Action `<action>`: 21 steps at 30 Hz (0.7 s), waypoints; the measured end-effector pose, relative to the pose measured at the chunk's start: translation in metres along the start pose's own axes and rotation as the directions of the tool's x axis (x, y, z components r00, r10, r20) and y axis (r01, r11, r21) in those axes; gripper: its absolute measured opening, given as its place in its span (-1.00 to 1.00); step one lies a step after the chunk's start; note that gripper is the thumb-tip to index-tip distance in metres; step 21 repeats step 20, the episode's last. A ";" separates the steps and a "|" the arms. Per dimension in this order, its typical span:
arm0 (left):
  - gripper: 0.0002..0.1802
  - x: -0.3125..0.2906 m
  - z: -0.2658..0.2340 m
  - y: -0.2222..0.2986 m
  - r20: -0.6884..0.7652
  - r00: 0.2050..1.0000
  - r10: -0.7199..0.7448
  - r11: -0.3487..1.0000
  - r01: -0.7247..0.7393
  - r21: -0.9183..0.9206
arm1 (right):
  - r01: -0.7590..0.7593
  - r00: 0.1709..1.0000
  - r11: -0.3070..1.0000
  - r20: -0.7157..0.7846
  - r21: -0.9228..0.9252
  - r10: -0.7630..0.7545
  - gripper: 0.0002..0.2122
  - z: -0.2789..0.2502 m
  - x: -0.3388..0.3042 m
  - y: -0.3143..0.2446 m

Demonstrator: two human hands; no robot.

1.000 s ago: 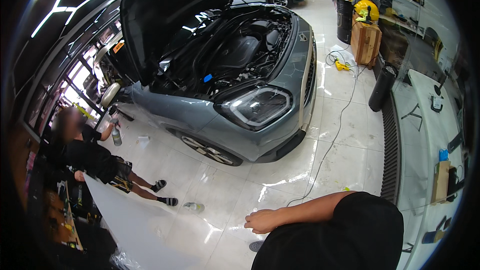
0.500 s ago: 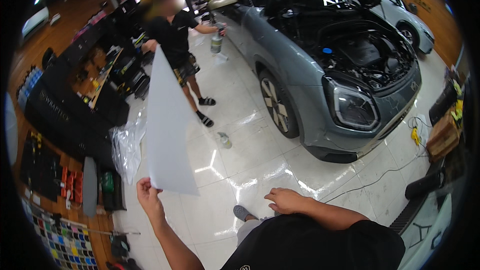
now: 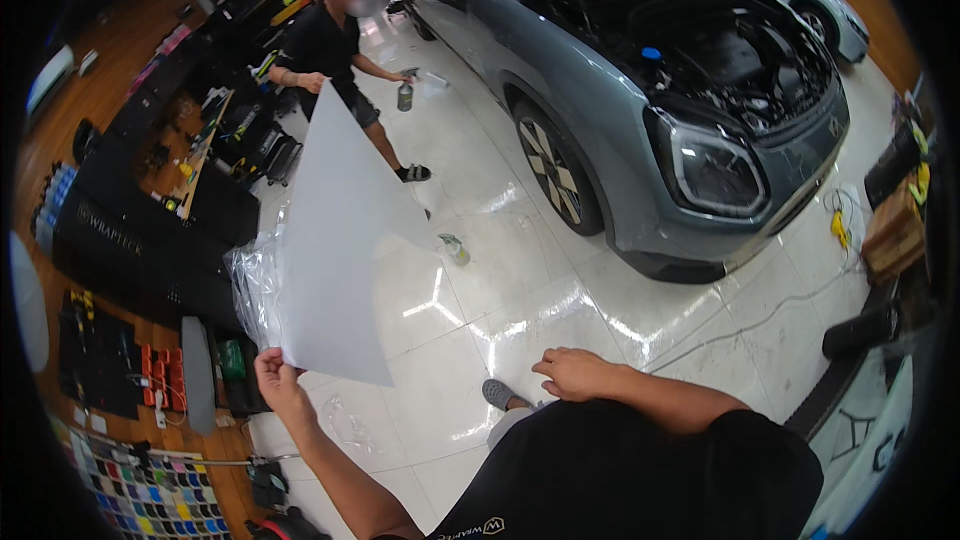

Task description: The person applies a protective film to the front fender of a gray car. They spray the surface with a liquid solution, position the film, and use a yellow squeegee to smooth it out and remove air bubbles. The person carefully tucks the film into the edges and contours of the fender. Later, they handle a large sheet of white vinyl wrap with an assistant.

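My left hand [image 3: 281, 383] is closed on the near left corner of a large whitish film sheet [image 3: 335, 240], pinching it between thumb and fingers. The sheet hangs stretched away from me and narrows toward its far corner, which a co-worker's hand [image 3: 314, 82] grips. In the other hand that person has a spray bottle [image 3: 405, 96]. A crumpled clear film [image 3: 255, 285] hangs along the sheet's left edge. My right hand [image 3: 575, 374] is in front of my body, empty, with its fingers loosely bent and a little apart.
A grey-blue car [image 3: 620, 170] with its hood raised stands at the right. On the tiled floor is a second spray bottle [image 3: 455, 250]. A black workbench [image 3: 120, 220] lines the left. A cable [image 3: 740, 318] crosses the floor toward a wooden box [image 3: 893, 230].
The co-worker has bent forward and lowered the spray bottle. The sheet now appears wider and its far corner has shifted right. My left hand still holds its corner.
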State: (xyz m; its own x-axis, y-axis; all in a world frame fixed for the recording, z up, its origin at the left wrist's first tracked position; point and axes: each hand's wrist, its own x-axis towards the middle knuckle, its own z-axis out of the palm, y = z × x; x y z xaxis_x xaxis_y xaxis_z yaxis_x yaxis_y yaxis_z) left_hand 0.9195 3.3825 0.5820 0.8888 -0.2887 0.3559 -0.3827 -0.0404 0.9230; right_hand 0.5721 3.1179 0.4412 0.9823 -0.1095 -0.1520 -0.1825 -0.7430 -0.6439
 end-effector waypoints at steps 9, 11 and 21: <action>-0.77 0.047 -0.058 0.054 0.078 0.996 0.043 0.997 -0.048 0.060 | -0.013 0.999 0.998 -0.029 0.058 0.015 -0.76 -0.003 -0.004 0.014; -0.77 0.054 -0.073 0.077 0.133 0.990 0.037 0.992 -0.053 0.115 | -0.005 0.997 0.996 -0.076 0.087 0.012 -0.79 0.001 -0.006 0.018; -0.77 0.086 -0.144 0.117 0.201 0.980 0.011 0.971 -0.058 0.230 | -0.129 0.989 0.982 -0.050 0.134 0.137 -0.73 0.014 -0.012 0.038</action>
